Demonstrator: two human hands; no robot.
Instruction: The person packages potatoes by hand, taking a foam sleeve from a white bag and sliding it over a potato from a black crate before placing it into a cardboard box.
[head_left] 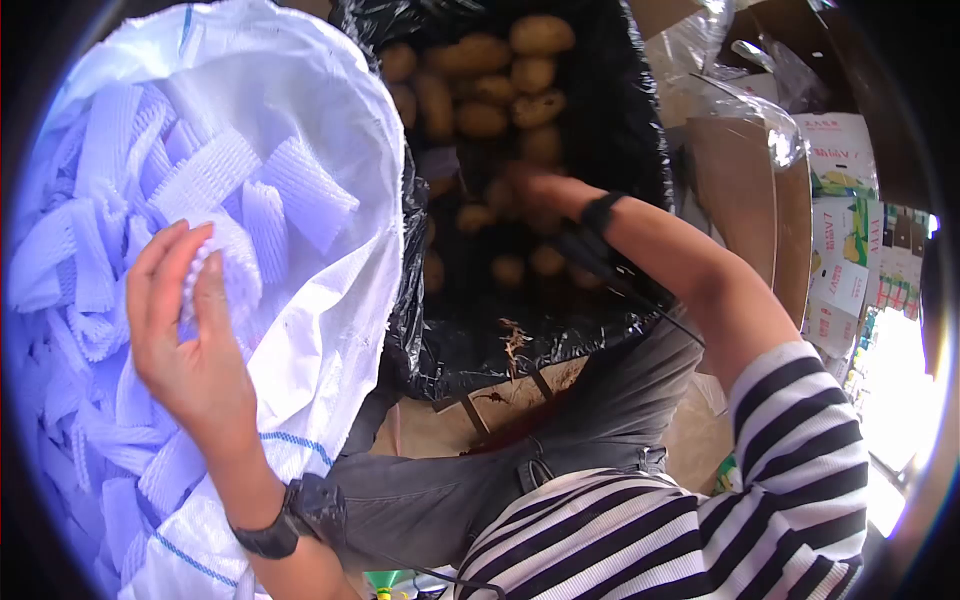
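My left hand (190,330) is over a white sack (340,290) full of white foam net sleeves (75,250). Its thumb and fingers pinch one foam sleeve (232,265). On the right, my right hand (530,190) reaches into a container lined with a black plastic bag (610,110). Round brown potatoes (541,35) lie inside it. The fingers of this hand are blurred and dark among the potatoes, so what they hold, if anything, cannot be made out.
Brown cardboard (740,200) and clear plastic wrap (770,125) stand to the right of the container. Printed cartons (840,260) are stacked at the far right. My legs (420,500) are below the container, with more cardboard (430,425) between.
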